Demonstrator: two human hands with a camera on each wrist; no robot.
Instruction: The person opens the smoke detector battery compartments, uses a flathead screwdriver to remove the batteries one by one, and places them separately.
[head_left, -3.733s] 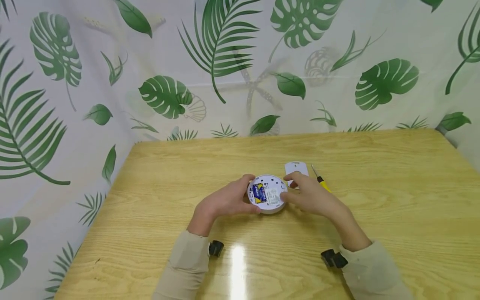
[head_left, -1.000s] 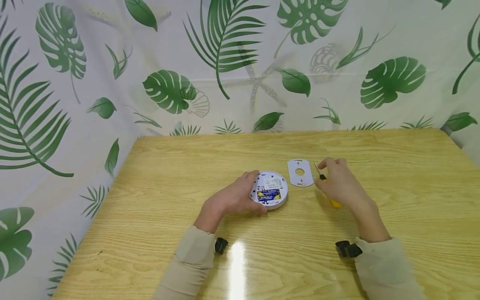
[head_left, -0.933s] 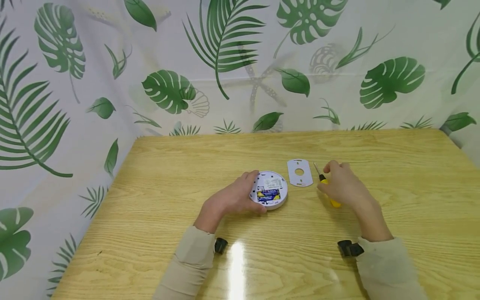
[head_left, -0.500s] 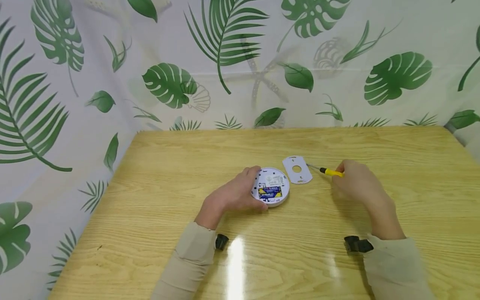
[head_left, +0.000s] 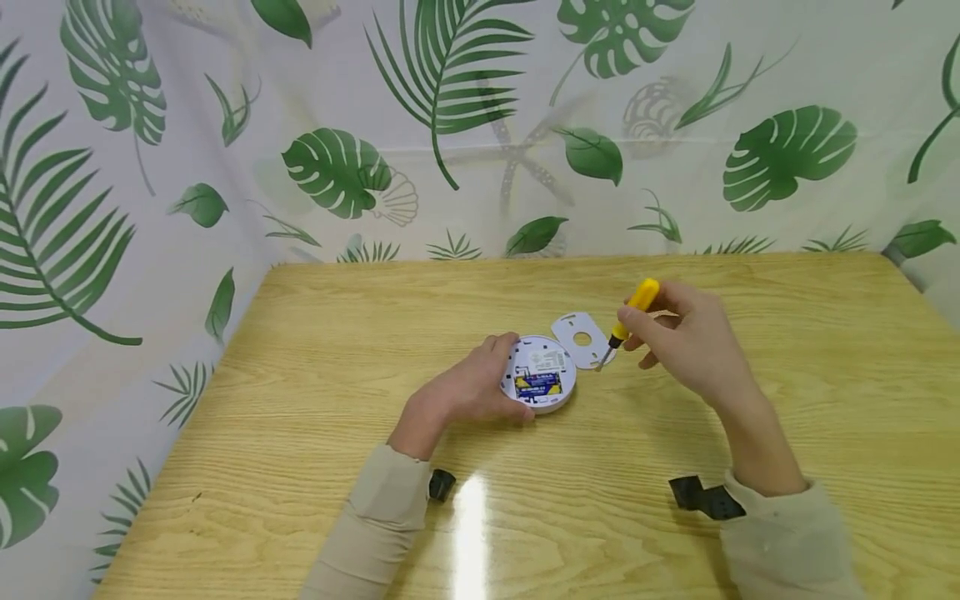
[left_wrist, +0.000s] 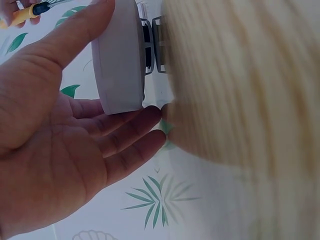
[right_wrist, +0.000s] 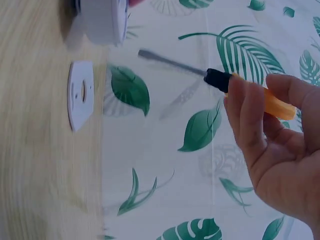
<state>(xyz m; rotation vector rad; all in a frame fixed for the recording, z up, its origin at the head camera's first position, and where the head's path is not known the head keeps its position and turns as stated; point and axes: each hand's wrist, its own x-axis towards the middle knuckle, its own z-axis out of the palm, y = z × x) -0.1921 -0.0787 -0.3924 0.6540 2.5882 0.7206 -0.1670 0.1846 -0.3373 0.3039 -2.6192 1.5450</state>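
My left hand point(head_left: 468, 387) grips a round white smoke alarm point(head_left: 551, 360) by its left side, thumb at the near rim and fingers at the far one. Its back faces up, with blue-and-yellow batteries point(head_left: 537, 384) in an open bay. In the left wrist view the alarm's side wall point(left_wrist: 117, 60) shows between thumb and fingers. Just behind and right of it lies a white mounting plate point(head_left: 568, 331) with a round centre hole. My right hand point(head_left: 697, 337) pinches a screwdriver point(head_left: 642, 300) by its yellow handle. The flat-bladed tip points down-left, overlapping the plate's near right corner in the head view.
Everything sits on a light wooden table point(head_left: 360, 333). A white cloth point(head_left: 480, 158) printed with green leaves hangs along the back and left. Black wrist mounts point(head_left: 705, 497) sit at both sleeves.
My right hand left the alarm, picked the screwdriver up from the table and turned it tip-down. The mounting plate shifted left and rotated, towards the alarm. My left hand stayed on the alarm, which has turned.
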